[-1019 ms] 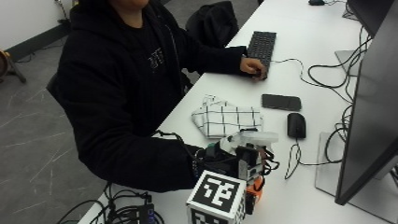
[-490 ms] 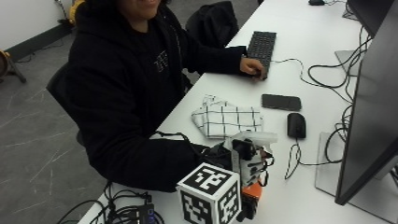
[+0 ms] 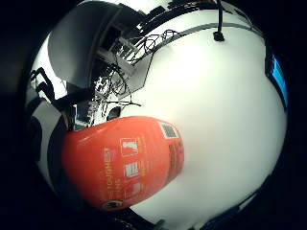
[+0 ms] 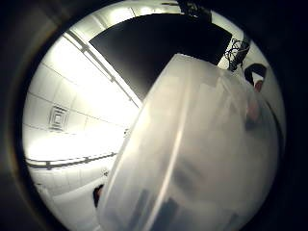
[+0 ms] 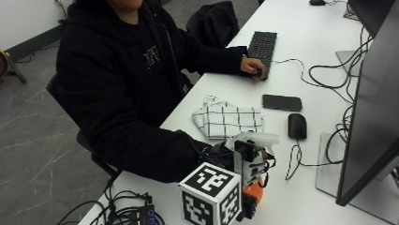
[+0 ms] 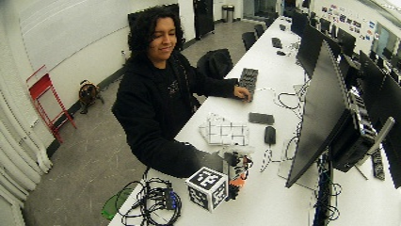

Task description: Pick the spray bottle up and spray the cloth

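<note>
One hand [image 5: 218, 157], fingers wrapped around the bottle [image 5: 252, 194], holds it upright at six o'clock from the cloth [image 5: 227, 119], probably to aim its nozzle there.

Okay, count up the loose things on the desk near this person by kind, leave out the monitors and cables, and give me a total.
Spray bottles: 1, the orange spray bottle at the gloved right hand
Cloths: 1, the checked cloth
Phones: 1, the phone
Mice: 1, the mouse
Keyboards: 1, the keyboard
Total: 5
</note>
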Demonstrator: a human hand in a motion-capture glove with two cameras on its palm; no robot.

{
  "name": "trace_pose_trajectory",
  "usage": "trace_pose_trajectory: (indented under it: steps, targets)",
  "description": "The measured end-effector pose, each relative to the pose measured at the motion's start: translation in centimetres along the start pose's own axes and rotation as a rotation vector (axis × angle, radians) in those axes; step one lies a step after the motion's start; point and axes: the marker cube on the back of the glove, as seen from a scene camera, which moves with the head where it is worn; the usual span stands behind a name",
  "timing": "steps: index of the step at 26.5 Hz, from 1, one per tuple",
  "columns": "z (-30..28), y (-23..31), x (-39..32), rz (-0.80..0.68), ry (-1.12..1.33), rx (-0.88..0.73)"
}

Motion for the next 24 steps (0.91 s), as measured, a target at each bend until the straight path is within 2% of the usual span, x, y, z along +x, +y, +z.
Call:
trace_pose_trajectory:
  steps: [5, 15, 24]
  targets:
    - [0.7, -0.7, -1.9, -0.033, -0.014, -0.048]
    - [-0.3, 6.6, -9.4, -0.009, 0.320, -0.712]
    - [3.7, 9.8, -11.3, 0.139, 0.774, -1.076]
